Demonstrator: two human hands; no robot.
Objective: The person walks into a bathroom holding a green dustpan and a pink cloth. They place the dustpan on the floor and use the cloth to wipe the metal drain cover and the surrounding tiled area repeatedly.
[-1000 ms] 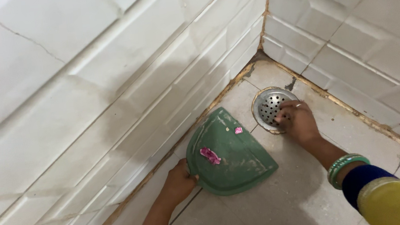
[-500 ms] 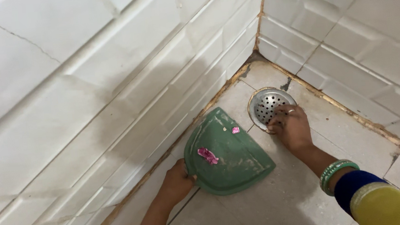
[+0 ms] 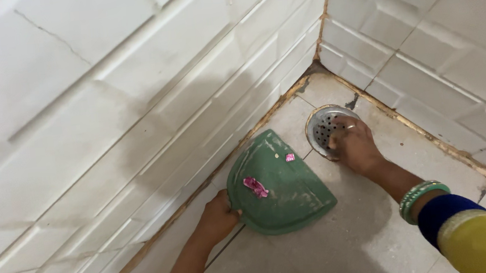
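A: Start at the left. What is there?

B: A wall of large white glossy tiles (image 3: 103, 108) runs down to a pale grey tiled floor (image 3: 325, 247), with a brownish grout line where they meet. A thin crack shows in one upper tile.

A: And the first hand?

B: The left hand (image 3: 218, 216) comes up from the bottom edge, fingers curled shut around the near rim of a green plastic dustpan (image 3: 284, 192). The dustpan lies flat on the floor, just beside the wall.

A: Anything in the pan?

B: A crumpled pink wrapper scrap (image 3: 255, 187) sits near its middle, and a smaller pink scrap (image 3: 290, 157) lies nearer the far edge. Pale dusty streaks mark the green surface.

A: Moving right?

B: A round perforated steel drain cover (image 3: 324, 126) is set in the floor in the corner, just past the dustpan's far edge. The right hand (image 3: 355, 143) rests on it, fingers bunched down against the holes. Whether they pinch anything I cannot tell. There is a ring on one finger.

A: Further right?

B: The right wrist carries green bangles (image 3: 422, 198), then a sleeve of blue and yellow cloth (image 3: 478, 235). Behind it a second white tiled wall (image 3: 441, 34) closes the corner.
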